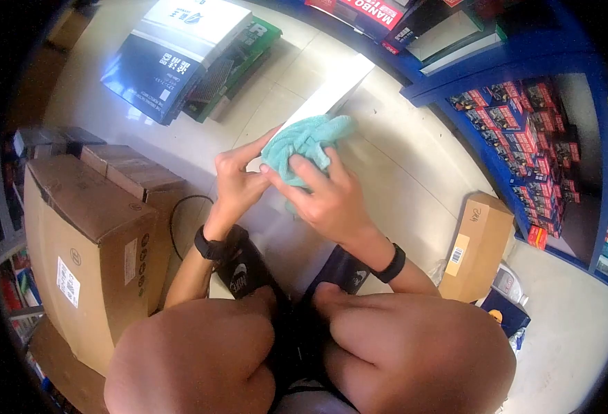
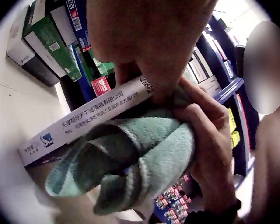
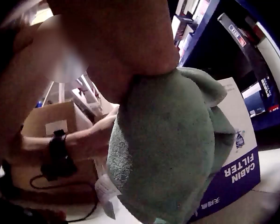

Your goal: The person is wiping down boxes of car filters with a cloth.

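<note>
A flat, white and dark-blue cabin filter box (image 1: pixel 338 84) is held up between my knees, slanting away from me in the head view. My left hand (image 1: pixel 237 181) grips it at the near end, with part of the box hidden under a bunched teal cloth (image 1: pixel 305 141). With curled fingers, my right hand (image 1: pixel 328 196) holds the cloth against the box. In the left wrist view the cloth (image 2: pixel 165 144) lies in loose folds along the box's printed narrow side (image 2: pixel 91 114). The right wrist view shows the cloth (image 3: pixel 163 140) overlapping the box's "CABIN FILTER" face (image 3: pixel 240 175).
Large cardboard cartons (image 1: pixel 86 228) stand at my left. More flat filter boxes (image 1: pixel 159 76) lie on the tiled floor ahead. A blue shelf (image 1: pixel 487 138) with stacked small red boxes (image 1: pixel 525 145) runs along the right, and a brown carton (image 1: pixel 478 245) stands beside my right knee.
</note>
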The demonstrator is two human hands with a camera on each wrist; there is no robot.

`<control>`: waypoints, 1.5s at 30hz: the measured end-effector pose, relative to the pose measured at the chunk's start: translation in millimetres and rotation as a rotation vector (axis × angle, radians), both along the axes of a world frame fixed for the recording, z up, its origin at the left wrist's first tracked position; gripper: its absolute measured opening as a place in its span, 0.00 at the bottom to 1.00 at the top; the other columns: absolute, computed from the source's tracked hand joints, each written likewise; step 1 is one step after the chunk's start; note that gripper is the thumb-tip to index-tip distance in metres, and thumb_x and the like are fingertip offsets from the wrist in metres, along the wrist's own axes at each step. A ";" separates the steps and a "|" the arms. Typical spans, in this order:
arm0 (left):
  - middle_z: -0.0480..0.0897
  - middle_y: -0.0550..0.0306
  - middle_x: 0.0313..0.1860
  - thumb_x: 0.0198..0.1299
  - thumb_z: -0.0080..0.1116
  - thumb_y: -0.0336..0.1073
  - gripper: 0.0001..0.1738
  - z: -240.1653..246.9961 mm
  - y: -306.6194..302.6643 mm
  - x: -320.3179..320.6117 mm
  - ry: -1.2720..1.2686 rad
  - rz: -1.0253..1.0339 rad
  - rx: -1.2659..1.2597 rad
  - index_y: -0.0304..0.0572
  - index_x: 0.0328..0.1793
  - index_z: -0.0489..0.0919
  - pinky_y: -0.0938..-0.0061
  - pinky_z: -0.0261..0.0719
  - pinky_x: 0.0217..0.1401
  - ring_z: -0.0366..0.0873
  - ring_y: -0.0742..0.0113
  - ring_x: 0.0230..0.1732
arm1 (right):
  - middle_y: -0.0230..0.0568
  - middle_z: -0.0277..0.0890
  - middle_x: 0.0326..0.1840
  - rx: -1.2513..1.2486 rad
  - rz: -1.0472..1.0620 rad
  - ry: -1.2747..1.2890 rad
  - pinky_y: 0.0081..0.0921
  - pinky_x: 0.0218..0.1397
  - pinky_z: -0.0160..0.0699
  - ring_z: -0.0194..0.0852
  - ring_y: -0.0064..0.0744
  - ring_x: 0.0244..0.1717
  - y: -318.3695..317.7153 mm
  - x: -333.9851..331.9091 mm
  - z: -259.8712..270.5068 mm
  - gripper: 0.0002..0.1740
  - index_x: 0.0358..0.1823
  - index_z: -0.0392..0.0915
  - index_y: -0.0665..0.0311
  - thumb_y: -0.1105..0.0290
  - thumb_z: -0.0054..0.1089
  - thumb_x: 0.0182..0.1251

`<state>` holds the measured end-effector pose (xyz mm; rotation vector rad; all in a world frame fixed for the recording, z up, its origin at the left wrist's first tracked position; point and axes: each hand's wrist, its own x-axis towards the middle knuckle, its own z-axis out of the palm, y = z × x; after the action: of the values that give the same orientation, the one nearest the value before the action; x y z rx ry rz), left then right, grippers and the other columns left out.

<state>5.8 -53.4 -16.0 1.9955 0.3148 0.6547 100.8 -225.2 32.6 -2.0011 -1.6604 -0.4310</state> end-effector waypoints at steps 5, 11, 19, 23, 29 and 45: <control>0.94 0.39 0.49 0.54 0.79 0.28 0.32 -5.0 -0.2 -2.6 0.005 0.020 0.011 0.37 0.69 0.89 0.72 0.88 0.54 0.96 0.61 0.49 | 0.37 0.79 0.59 0.037 -0.066 0.071 0.38 0.48 0.91 0.79 0.56 0.53 0.7 17.0 6.3 0.24 0.66 0.89 0.51 0.69 0.66 0.68; 0.96 0.47 0.49 0.55 0.83 0.27 0.32 1.3 -1.7 0.2 0.001 -0.024 0.041 0.29 0.68 0.88 0.75 0.88 0.54 0.90 0.74 0.47 | 0.44 0.79 0.63 0.004 -0.295 0.013 0.45 0.61 0.86 0.79 0.59 0.59 -1.5 97.2 2.6 0.27 0.67 0.88 0.51 0.74 0.66 0.66; 0.95 0.47 0.52 0.56 0.82 0.26 0.33 0.1 0.4 1.7 0.027 -0.016 -0.042 0.26 0.70 0.86 0.73 0.87 0.57 0.90 0.71 0.50 | 0.49 0.76 0.64 0.118 -0.299 0.254 0.45 0.63 0.82 0.79 0.56 0.60 1.2 91.1 -8.6 0.32 0.72 0.84 0.54 0.77 0.70 0.64; 0.95 0.43 0.51 0.57 0.79 0.30 0.31 1.6 -0.8 3.6 0.048 0.022 -0.051 0.38 0.69 0.89 0.74 0.87 0.58 0.94 0.70 0.50 | 0.46 0.76 0.63 0.228 -0.166 0.366 0.44 0.63 0.82 0.80 0.54 0.58 -5.2 48.3 -10.0 0.34 0.71 0.83 0.54 0.76 0.76 0.60; 0.95 0.42 0.52 0.56 0.78 0.30 0.31 4.2 3.9 2.3 0.110 -0.006 -0.151 0.37 0.69 0.89 0.72 0.88 0.58 0.94 0.66 0.52 | 0.44 0.78 0.61 0.247 -0.039 0.447 0.45 0.64 0.81 0.79 0.51 0.59 -4.1 26.9 -3.9 0.32 0.69 0.85 0.56 0.79 0.75 0.60; 0.94 0.43 0.38 0.53 0.80 0.32 0.31 -0.1 6.3 5.2 0.054 -0.038 0.009 0.37 0.66 0.90 0.73 0.87 0.47 0.92 0.69 0.37 | 0.43 0.81 0.62 0.082 -0.149 0.118 0.45 0.62 0.83 0.79 0.53 0.55 9.0 84.7 8.9 0.24 0.64 0.89 0.56 0.76 0.69 0.65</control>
<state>11.0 -47.1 -16.1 2.0258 0.3062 0.5795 185.5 -216.2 41.5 -2.0551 -1.4062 -0.4179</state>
